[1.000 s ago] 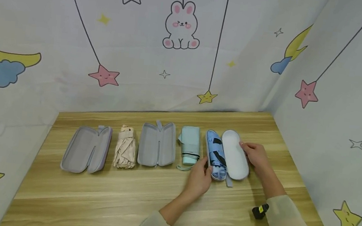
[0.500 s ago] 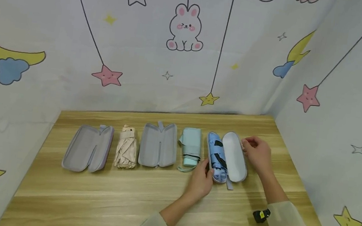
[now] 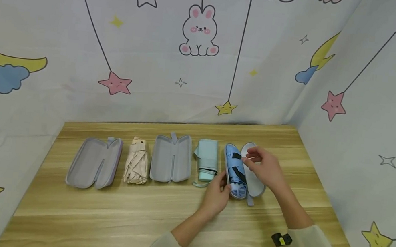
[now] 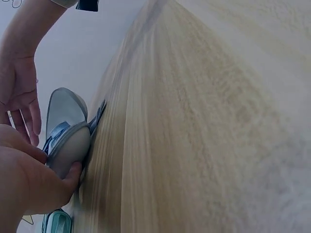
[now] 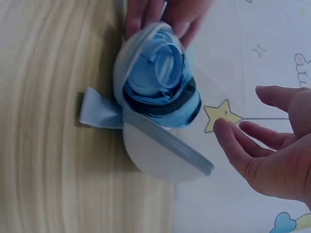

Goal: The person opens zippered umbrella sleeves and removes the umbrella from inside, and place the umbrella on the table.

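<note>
A folded blue umbrella (image 3: pixel 235 169) with black straps lies in the left half of an open zip case (image 5: pixel 127 63). My left hand (image 3: pixel 217 192) grips that half from its left side; the left wrist view shows the thumb low on the case's outside. Over the case's bare right half (image 3: pixel 257 187) hovers my right hand (image 3: pixel 264 166), fingers loosely bent and holding nothing. The right wrist view shows this right hand (image 5: pixel 277 141) apart from the case and umbrella. Just left of my left hand lies a folded mint-green umbrella (image 3: pixel 207 160) with a wrist loop.
Farther left on the wooden table (image 3: pixel 108 222) stand an open grey case (image 3: pixel 162 160), a folded beige umbrella (image 3: pixel 137 163) and another open grey case (image 3: pixel 86 164). A patterned white curtain (image 3: pixel 154 54) closes off the back and sides.
My right hand has left the outer edge of the case's right half and moved left, over the case. The left hand keeps its grip on the other half.
</note>
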{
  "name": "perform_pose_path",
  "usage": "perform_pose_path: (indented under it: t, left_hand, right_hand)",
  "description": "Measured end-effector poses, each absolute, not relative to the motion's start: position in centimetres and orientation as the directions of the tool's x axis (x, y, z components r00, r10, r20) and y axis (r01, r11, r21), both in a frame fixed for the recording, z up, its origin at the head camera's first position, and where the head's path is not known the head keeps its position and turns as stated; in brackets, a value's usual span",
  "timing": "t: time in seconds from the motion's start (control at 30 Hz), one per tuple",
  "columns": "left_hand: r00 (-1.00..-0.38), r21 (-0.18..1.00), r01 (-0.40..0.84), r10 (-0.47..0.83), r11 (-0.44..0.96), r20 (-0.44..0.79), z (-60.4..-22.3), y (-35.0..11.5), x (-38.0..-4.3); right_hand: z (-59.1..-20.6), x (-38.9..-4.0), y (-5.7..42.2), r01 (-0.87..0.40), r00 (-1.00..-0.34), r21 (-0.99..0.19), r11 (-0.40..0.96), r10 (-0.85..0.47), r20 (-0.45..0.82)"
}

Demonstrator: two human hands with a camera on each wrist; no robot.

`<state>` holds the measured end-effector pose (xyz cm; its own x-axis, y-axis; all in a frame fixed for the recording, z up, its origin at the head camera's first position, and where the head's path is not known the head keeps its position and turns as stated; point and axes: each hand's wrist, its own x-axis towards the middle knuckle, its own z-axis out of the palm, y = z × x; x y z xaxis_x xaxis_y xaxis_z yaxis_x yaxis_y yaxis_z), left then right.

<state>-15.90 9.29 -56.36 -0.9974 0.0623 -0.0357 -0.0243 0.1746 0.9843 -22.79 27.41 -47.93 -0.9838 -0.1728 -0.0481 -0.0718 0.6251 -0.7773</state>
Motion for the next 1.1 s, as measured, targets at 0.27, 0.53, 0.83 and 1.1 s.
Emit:
perform_pose_path:
  t: [0.27,0.53,0.83,1.1]
  left_hand:
    - [-0.993,0.997,-0.045,0.103,0.069,-0.052,-56.9,9.0,-16.1]
    - [-0.994,0.993,-0.031,0.104,0.113,-0.043,-57.0,9.1,-16.0]
    - [-0.995,0.981,-0.006,0.101,0.194,-0.026,-56.9,9.2,-15.9]
    - [-0.994,0.975,-0.029,0.094,0.221,-0.051,-56.6,9.1,-15.9]
  right_hand:
    - [-50.0,-22.3,25.9,-0.092,-0.982,-0.706,0.702,-0.179,-0.050]
    - [-50.8,-22.0,24.7,-0.106,-0.981,-0.665,0.739,-0.187,-0.050]
    - [-51.8,-22.2,24.1,-0.088,-0.985,-0.580,0.810,-0.158,-0.071]
    - [-52.5,-22.7,24.2,-0.068,-0.982,-0.539,0.840,-0.151,-0.110]
